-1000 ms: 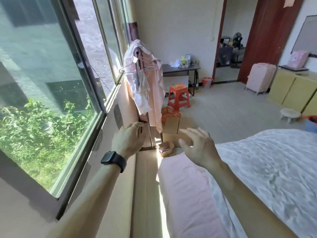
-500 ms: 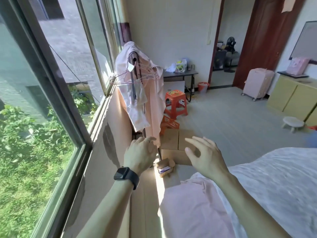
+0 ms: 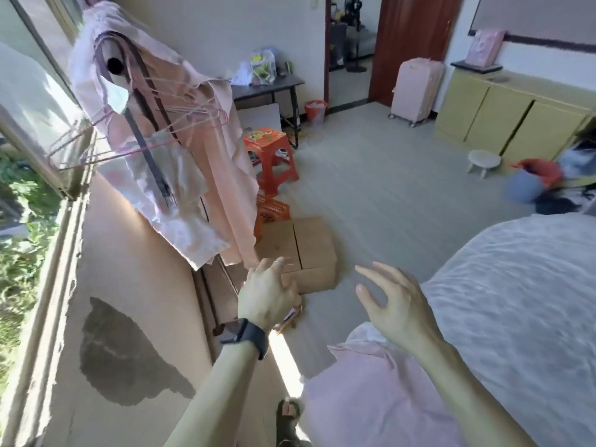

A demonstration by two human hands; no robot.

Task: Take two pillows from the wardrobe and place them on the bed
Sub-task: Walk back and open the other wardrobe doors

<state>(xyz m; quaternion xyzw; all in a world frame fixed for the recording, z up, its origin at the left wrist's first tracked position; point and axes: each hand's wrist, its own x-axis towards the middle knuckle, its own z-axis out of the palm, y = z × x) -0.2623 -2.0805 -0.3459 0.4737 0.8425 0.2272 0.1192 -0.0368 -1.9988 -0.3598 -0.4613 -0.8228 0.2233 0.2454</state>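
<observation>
Pillow (image 3: pixel 371 398), pink, lies on the bed (image 3: pixel 516 301) at five o'clock; likely light and squashy, best taken at both ends. Left hand (image 3: pixel 267 295) and right hand (image 3: pixel 396 304) hover, each grip spread, empty.

The left forearm (image 3: pixel 209 391) and the right forearm (image 3: pixel 467 382), both bare, reach forward side by side with a gap between them. The left hand (image 3: pixel 269 295) shows its back, with its fingers (image 3: pixel 269 269) loosely bent and holding nothing. A dark watch (image 3: pixel 240 333) sits on that wrist and a thin ring (image 3: pixel 278 262) on one finger. The right hand (image 3: pixel 398 306) hangs at about the same height, palm turned toward the left one. Its fingers are spread and gently curved, thumb apart, gripping nothing.
</observation>
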